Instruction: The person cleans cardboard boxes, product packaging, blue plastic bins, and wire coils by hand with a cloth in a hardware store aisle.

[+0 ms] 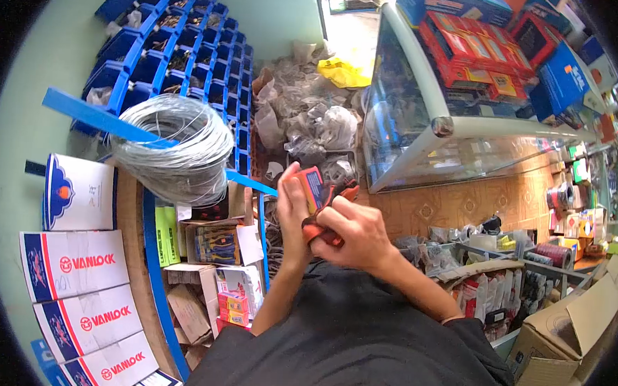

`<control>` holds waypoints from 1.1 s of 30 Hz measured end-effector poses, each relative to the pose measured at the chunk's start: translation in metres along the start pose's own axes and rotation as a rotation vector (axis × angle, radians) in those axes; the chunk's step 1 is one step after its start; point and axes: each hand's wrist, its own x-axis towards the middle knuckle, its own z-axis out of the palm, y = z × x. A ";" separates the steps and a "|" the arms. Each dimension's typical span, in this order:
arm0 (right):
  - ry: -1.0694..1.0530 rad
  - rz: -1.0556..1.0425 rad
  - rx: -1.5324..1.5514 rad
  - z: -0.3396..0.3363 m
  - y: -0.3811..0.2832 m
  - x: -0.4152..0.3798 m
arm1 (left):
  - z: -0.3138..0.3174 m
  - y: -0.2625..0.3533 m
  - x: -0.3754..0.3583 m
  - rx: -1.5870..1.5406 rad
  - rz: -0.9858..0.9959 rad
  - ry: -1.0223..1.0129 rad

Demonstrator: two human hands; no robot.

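In front of my chest, my left hand [293, 216] supports a small red, blue and yellow printed card [312, 186], its fingers lying along the card's left edge. My right hand [356, 230] is closed round a red-and-black handled hand tool [321, 233] that looks like pliers. The tool lies against the card, and both hands meet at it. The tool's jaws and part of the card are hidden by my fingers, so its exact kind cannot be made out.
Left are a coil of wire [175, 147] on a blue frame, Vanlock boxes [99, 262] and blue bins [148, 66]. Plastic bags [330, 128] lie ahead on the floor. A glass display case [405, 93] stands right, a cardboard box [560, 325] lower right.
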 end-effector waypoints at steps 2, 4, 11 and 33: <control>0.070 -0.020 0.017 0.005 0.010 0.019 | -0.008 -0.018 -0.011 -0.171 -0.060 -0.047; 0.075 0.036 0.051 0.015 0.009 0.027 | -0.017 -0.016 -0.010 -0.088 -0.021 -0.026; 0.102 0.321 0.418 0.036 0.005 0.052 | -0.048 -0.004 -0.009 0.067 0.060 -0.060; 0.086 0.430 0.379 0.040 -0.006 0.055 | -0.042 0.003 0.000 0.145 0.159 0.121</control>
